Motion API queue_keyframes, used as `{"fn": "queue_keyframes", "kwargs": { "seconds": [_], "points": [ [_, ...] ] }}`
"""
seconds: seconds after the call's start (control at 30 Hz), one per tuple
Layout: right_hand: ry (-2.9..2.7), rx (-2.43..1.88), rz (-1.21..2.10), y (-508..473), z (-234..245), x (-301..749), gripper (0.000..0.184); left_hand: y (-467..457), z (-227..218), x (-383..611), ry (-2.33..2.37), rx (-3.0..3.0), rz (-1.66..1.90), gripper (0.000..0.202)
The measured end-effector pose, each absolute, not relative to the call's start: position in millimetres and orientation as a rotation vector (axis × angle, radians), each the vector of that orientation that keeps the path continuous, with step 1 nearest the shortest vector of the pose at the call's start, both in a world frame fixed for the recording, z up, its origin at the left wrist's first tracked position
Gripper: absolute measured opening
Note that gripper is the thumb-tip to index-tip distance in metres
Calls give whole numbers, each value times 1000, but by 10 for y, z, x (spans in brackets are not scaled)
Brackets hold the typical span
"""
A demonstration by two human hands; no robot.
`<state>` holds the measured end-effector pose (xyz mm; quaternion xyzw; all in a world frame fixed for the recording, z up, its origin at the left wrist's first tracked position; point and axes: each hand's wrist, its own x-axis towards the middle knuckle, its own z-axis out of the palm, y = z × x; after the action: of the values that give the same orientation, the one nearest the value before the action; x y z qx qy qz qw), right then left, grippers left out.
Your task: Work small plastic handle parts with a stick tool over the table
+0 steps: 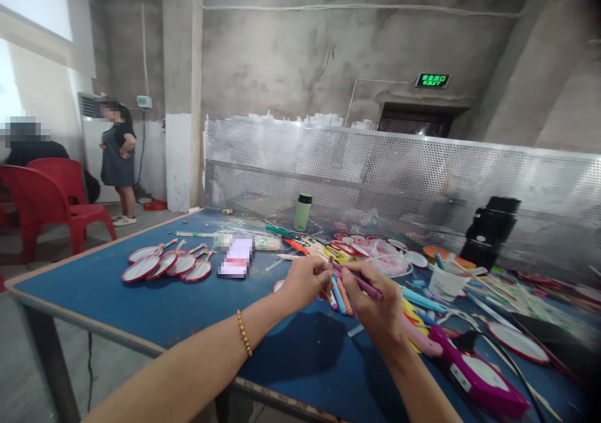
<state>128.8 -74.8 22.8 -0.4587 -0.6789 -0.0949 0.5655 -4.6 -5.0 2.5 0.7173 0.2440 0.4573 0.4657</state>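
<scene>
My right fingers point(364, 268) closed around a purple marker point(370, 287), above the surface point(188, 310); left fingers point(315, 265) bunched near its far end, grip unclear. Open room leftward, beyond the phone point(237, 257). Wall sign point(432, 81): "EXIT".

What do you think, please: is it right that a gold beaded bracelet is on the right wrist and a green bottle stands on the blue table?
The side is wrong: the head view shows the gold beaded bracelet on the left wrist. The green bottle does stand on the blue table.
</scene>
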Motion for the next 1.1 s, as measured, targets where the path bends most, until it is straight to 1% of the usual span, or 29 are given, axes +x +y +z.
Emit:
{"fn": "queue_keyframes", "kwargs": {
  "seconds": [0.63,1.1],
  "points": [
    [-1568,-1093,-232,-723,225,1291,14,-21,3,-26,604,1747,1129,17],
    [-1572,-1101,-230,-733,221,1303,14,-31,16,-34,581,1735,1118,19]
  ]
}}
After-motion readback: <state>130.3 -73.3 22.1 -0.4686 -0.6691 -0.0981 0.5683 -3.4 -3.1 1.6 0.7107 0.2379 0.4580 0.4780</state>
